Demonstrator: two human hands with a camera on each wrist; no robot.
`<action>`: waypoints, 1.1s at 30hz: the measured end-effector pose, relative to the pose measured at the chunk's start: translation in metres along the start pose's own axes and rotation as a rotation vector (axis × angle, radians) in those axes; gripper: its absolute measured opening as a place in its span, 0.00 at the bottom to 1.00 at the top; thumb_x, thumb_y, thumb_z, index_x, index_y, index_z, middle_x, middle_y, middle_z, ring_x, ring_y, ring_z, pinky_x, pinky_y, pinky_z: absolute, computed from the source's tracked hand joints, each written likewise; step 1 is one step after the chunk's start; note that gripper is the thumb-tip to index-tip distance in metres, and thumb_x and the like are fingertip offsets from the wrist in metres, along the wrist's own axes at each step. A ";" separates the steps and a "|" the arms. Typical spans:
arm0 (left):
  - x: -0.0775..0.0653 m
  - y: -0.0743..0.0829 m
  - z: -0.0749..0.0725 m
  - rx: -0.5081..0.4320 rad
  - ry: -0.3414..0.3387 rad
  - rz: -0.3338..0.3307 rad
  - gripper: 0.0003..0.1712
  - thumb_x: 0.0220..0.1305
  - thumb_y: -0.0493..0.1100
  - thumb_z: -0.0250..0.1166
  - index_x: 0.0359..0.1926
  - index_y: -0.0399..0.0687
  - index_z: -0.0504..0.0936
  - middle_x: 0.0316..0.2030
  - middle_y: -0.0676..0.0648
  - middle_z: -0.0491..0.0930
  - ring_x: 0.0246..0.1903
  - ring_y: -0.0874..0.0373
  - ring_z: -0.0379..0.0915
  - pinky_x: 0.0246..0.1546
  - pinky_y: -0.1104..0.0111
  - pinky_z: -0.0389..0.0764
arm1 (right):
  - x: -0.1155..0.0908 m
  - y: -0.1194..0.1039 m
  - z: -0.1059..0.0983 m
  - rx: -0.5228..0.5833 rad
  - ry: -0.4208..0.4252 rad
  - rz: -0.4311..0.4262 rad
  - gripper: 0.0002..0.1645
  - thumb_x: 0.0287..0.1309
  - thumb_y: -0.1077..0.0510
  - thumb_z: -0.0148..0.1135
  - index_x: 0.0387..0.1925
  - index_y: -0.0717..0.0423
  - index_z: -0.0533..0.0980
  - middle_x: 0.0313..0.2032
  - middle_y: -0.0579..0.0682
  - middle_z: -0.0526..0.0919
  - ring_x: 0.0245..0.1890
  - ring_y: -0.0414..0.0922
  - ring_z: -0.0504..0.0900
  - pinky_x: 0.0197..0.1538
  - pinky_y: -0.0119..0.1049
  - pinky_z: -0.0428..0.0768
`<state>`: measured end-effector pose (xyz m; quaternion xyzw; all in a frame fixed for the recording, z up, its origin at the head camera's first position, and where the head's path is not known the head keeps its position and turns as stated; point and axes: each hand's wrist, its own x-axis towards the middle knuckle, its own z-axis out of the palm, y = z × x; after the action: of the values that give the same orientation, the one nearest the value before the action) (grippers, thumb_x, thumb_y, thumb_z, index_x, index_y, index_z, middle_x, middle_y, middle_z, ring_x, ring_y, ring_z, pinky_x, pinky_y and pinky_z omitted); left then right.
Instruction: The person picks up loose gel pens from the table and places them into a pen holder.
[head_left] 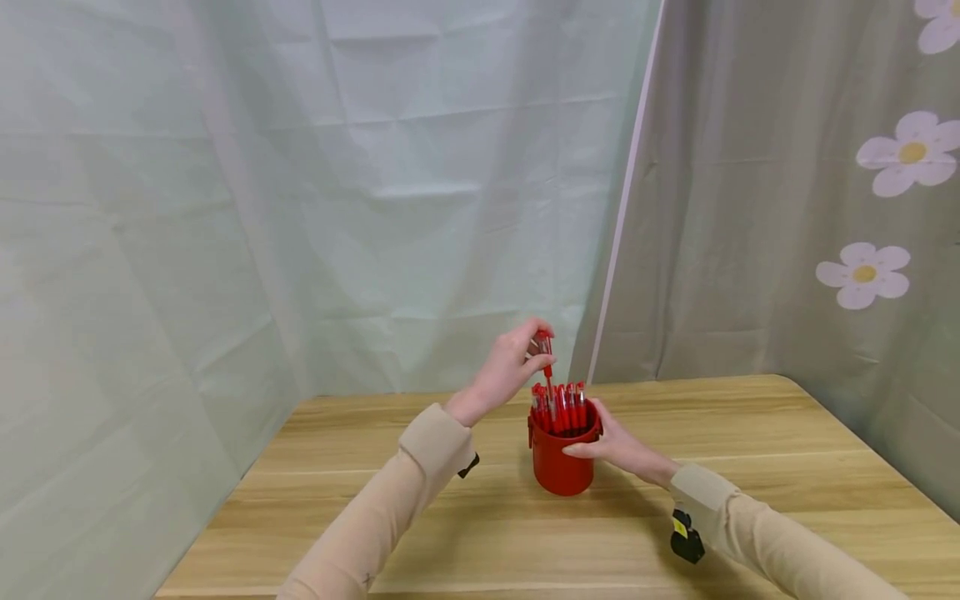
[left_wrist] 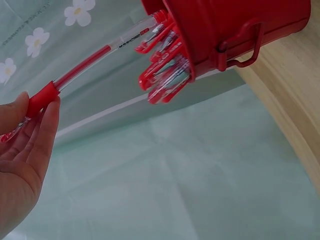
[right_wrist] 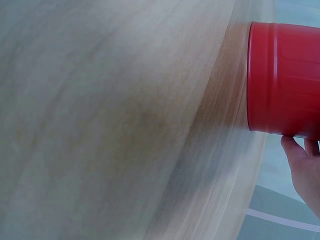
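Note:
A red bucket (head_left: pixel 562 468) stands upright on the table, packed with several red-and-clear gel pens (head_left: pixel 572 410). Above it my left hand (head_left: pixel 508 367) pinches one gel pen (left_wrist: pixel 87 65) between thumb and fingers, at its red grip. That pen slants down, its far end overlapping the bucket's rim in the left wrist view. At the bucket's right side, my right hand (head_left: pixel 618 446) grips the wall, thumb across the front and fingers round behind. Only part of this hand shows beneath the bucket in the right wrist view. A wire handle (left_wrist: pixel 245 47) hangs on the bucket's side.
The wooden table (head_left: pixel 337 492) spreads out around the bucket. Behind it hang a pale green curtain (head_left: pixel 420 208) and a grey one (head_left: pixel 720 250) with white flowers. Each sleeve carries a dark device (head_left: pixel 687 537) near the wrist.

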<state>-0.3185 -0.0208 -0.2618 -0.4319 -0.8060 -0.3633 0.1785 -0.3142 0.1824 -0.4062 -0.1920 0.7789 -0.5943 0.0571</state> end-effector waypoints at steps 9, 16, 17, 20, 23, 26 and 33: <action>0.000 -0.004 0.012 -0.041 -0.005 -0.074 0.20 0.57 0.28 0.61 0.47 0.39 0.61 0.29 0.47 0.71 0.28 0.58 0.73 0.27 0.74 0.75 | -0.001 -0.001 -0.001 -0.009 0.003 0.000 0.50 0.47 0.52 0.69 0.64 0.51 0.48 0.58 0.56 0.64 0.55 0.53 0.65 0.52 0.50 0.66; -0.004 -0.011 0.022 -0.039 0.000 -0.095 0.18 0.56 0.28 0.61 0.44 0.41 0.63 0.27 0.48 0.72 0.27 0.56 0.74 0.23 0.74 0.75 | -0.003 -0.002 -0.001 0.012 -0.013 -0.005 0.48 0.48 0.54 0.68 0.64 0.53 0.48 0.58 0.57 0.62 0.55 0.54 0.65 0.52 0.50 0.67; -0.004 -0.012 0.023 -0.041 -0.003 -0.101 0.18 0.56 0.28 0.61 0.43 0.42 0.63 0.27 0.49 0.72 0.27 0.57 0.74 0.23 0.74 0.75 | -0.003 -0.002 -0.001 0.017 -0.015 -0.007 0.48 0.49 0.55 0.68 0.64 0.53 0.49 0.58 0.57 0.63 0.55 0.54 0.64 0.52 0.50 0.67; -0.006 -0.015 0.026 -0.050 -0.013 -0.117 0.17 0.56 0.28 0.61 0.42 0.42 0.64 0.27 0.49 0.72 0.27 0.57 0.74 0.23 0.74 0.75 | -0.002 -0.001 -0.001 0.015 -0.013 -0.007 0.46 0.48 0.55 0.68 0.62 0.53 0.51 0.57 0.56 0.63 0.55 0.53 0.65 0.52 0.49 0.67; -0.007 -0.018 0.028 -0.048 -0.014 -0.127 0.17 0.56 0.29 0.62 0.42 0.42 0.64 0.27 0.49 0.72 0.27 0.58 0.73 0.24 0.74 0.75 | -0.001 0.001 -0.001 0.018 -0.012 -0.007 0.45 0.48 0.55 0.68 0.61 0.53 0.51 0.56 0.56 0.64 0.55 0.53 0.65 0.52 0.49 0.67; -0.007 -0.020 0.030 -0.031 -0.012 -0.130 0.17 0.55 0.29 0.62 0.42 0.41 0.65 0.27 0.49 0.72 0.27 0.60 0.72 0.25 0.74 0.75 | -0.001 0.002 -0.001 0.017 -0.013 -0.011 0.45 0.48 0.55 0.68 0.61 0.52 0.51 0.56 0.56 0.64 0.55 0.52 0.65 0.52 0.48 0.67; -0.010 -0.023 0.034 0.016 -0.016 -0.148 0.17 0.55 0.30 0.64 0.42 0.41 0.66 0.25 0.51 0.73 0.27 0.62 0.71 0.26 0.75 0.74 | -0.005 -0.007 0.000 0.016 -0.021 -0.016 0.45 0.48 0.56 0.68 0.62 0.54 0.51 0.57 0.57 0.63 0.55 0.53 0.65 0.52 0.49 0.67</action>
<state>-0.3313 -0.0097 -0.3008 -0.3724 -0.8400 -0.3657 0.1481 -0.3077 0.1832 -0.4007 -0.2040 0.7720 -0.5988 0.0618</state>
